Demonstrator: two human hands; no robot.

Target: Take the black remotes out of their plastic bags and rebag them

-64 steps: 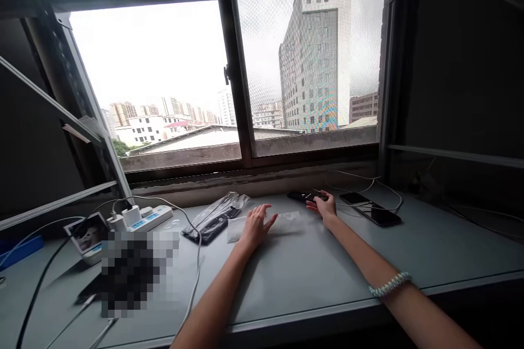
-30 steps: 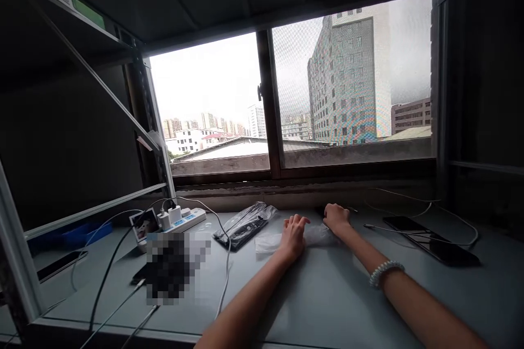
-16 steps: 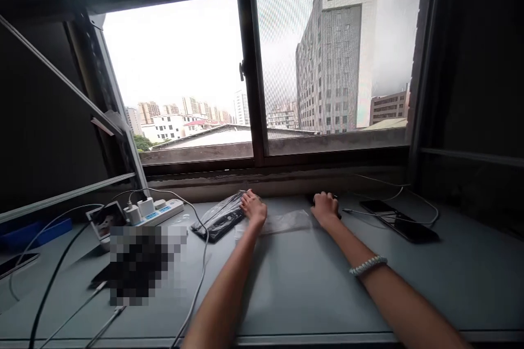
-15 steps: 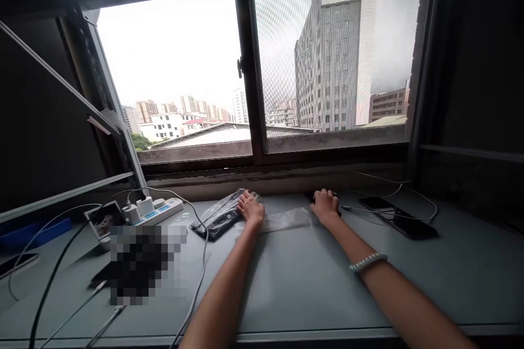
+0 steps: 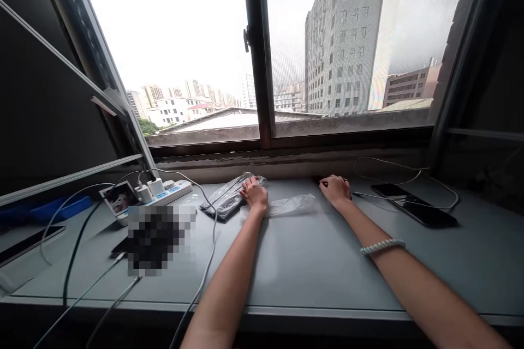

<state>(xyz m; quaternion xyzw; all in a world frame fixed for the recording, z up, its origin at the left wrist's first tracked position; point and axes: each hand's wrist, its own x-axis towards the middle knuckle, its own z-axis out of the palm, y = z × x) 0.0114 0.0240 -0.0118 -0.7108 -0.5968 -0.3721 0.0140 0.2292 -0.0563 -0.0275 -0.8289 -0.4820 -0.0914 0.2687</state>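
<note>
My left hand (image 5: 254, 196) rests at the right end of a dark item in clear plastic wrap (image 5: 227, 199), its fingers bent over the wrap. To its right a flat, crumpled clear plastic bag (image 5: 292, 205) lies on the grey desk (image 5: 303, 267). My right hand (image 5: 336, 190), with a braided band on the forearm, is curled at the back of the desk over a small dark object (image 5: 318, 179), mostly hidden under the fingers. A white cable end (image 5: 356, 194) lies just right of that hand.
On the right lies a black phone (image 5: 415, 205) with a cable across it. A power strip (image 5: 176, 191) with plugs, a picture frame (image 5: 118, 200) and a blue tray (image 5: 61, 209) are at the left. Cables loop over the desk's left half.
The view has tilted down, so the desk shows higher in the picture. Both hands stay by the same objects, and the clear bag looks slightly more bunched.
</note>
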